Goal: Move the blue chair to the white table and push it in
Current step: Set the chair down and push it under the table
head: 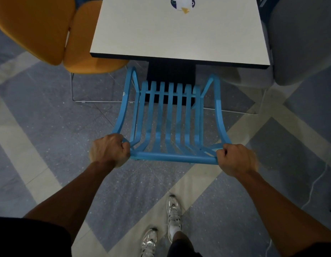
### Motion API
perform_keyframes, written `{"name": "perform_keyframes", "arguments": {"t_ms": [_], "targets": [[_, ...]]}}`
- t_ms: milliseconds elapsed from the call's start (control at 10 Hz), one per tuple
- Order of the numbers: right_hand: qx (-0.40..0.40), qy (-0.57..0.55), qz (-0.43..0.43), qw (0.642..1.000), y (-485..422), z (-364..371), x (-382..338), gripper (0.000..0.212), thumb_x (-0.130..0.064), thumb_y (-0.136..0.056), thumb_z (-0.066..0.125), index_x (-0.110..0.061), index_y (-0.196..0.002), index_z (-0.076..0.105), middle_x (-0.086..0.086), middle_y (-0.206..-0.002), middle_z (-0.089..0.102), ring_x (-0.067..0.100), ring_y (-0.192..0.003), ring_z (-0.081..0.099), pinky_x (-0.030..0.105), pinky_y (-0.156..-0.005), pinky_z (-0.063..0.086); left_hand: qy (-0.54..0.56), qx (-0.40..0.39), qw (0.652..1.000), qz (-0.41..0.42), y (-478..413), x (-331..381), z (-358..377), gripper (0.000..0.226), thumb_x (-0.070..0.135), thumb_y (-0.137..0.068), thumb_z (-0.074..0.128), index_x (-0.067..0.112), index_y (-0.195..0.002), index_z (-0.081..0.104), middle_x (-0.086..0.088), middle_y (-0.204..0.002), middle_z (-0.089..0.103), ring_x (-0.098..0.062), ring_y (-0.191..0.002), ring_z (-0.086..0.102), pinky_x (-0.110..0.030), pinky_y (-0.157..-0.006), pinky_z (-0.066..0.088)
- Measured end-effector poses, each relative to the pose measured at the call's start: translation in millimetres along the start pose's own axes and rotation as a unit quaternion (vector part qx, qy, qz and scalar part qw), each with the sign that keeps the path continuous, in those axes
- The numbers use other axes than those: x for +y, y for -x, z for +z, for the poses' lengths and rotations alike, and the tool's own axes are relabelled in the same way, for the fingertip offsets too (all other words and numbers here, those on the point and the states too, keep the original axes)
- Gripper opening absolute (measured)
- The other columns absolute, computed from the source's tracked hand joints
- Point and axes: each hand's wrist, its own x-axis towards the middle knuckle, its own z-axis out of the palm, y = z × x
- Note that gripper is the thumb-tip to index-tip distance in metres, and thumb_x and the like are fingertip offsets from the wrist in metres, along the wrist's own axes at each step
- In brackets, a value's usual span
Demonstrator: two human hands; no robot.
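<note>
Grey speckled floor [55, 115] with pale diagonal bands runs under everything. Both hands are closed in fists around the top rail of the blue chair [170, 115]: the left hand [110, 150] wraps the rail's left corner, the right hand [235, 159] wraps its right corner, knuckles up, fingers curled under the bar. Between the two hands runs the rail, and ahead of them the slatted back and seat slope down and away.

Beyond the hands, the chair's front reaches the near edge of the white table [151, 34]; the seat's front end and both armrests lie just under or at that dark edge, while most of the seat is out in the open. The table's dark base [171, 73] stands straight ahead of the seat's slats.

Ahead and to the left of the left hand, an orange chair [36, 25] sits beside the table on thin metal legs. Ahead and to the right of the right hand, a grey seat [300, 43] borders the table's other side. On the far end of the tabletop lies a small white and dark object [182, 3] with an orange tip. Below the hands, near the body, two silver sneakers [173, 210] stand on the floor.
</note>
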Motion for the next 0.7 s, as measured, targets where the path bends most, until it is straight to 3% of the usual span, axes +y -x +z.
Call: {"name": "perform_keyframes", "arguments": {"t_ms": [200,300,400,500,600,700], "targets": [[-0.012,0.024,-0.003,1.000,1.4,2.4,1.9,0.033,-0.045,-0.081,0.034,-0.025,-0.055,0.041,-0.010,-0.047,0.041,0.005,-0.038,0.038,0.021,-0.041,0.024,-0.012,0.001,1.000,0.001,1.8,2.1,0.7,0.027,0.040,-0.079,0.040,0.032,-0.054,0.039,0.014,-0.049,0.041,-0.003,-0.039,0.041,-0.019,-0.039,0.028],[-0.031,0.018,0.013,0.999,3.2,1.0,-1.3,0.039,-0.048,-0.082,0.027,-0.023,-0.059,0.047,-0.007,-0.050,0.045,0.011,-0.042,0.046,0.028,-0.044,0.039,-0.012,0.007,1.000,0.013,6.1,2.7,1.0,0.027,0.038,-0.079,0.042,0.032,-0.053,0.037,0.015,-0.049,0.038,-0.002,-0.039,0.038,-0.018,-0.040,0.026],[-0.058,0.043,0.018,0.997,4.5,-2.1,-5.3,0.046,-0.048,-0.082,0.019,-0.022,-0.067,0.053,-0.004,-0.056,0.049,0.018,-0.051,0.053,0.033,-0.050,0.045,-0.024,0.019,0.999,0.021,9.9,5.9,-1.1,0.026,0.036,-0.079,0.044,0.030,-0.054,0.038,0.014,-0.050,0.034,-0.002,-0.040,0.034,-0.019,-0.041,0.021],[-0.040,0.044,0.025,0.998,7.5,-9.3,-11.8,0.050,-0.050,-0.086,0.019,-0.021,-0.072,0.057,0.002,-0.064,0.058,0.022,-0.058,0.056,0.035,-0.056,0.044,-0.028,0.034,0.999,0.028,12.2,12.4,-8.3,0.021,0.036,-0.079,0.044,0.024,-0.062,0.044,0.008,-0.057,0.039,-0.010,-0.049,0.038,-0.028,-0.050,0.030],[-0.001,0.037,-0.032,0.999,5.6,-17.5,-13.6,0.033,-0.040,-0.096,0.043,-0.016,-0.086,0.063,0.006,-0.086,0.067,0.024,-0.079,0.058,0.039,-0.072,0.047,0.002,0.041,0.998,0.047,12.7,15.6,-15.9,0.019,0.038,-0.085,0.052,0.020,-0.079,0.050,0.001,-0.076,0.051,-0.016,-0.067,0.044,-0.034,-0.065,0.040],[0.058,-0.043,-0.069,0.995,-4.9,-37.3,-25.5,0.023,-0.028,-0.097,0.057,-0.008,-0.107,0.061,0.012,-0.102,0.066,0.029,-0.093,0.059,0.044,-0.082,0.048,0.021,0.066,0.996,0.065,4.0,26.5,-31.1,0.044,0.044,-0.086,0.053,0.010,-0.114,0.056,-0.011,-0.110,0.060,-0.024,-0.094,0.052,-0.041,-0.086,0.048]]}}
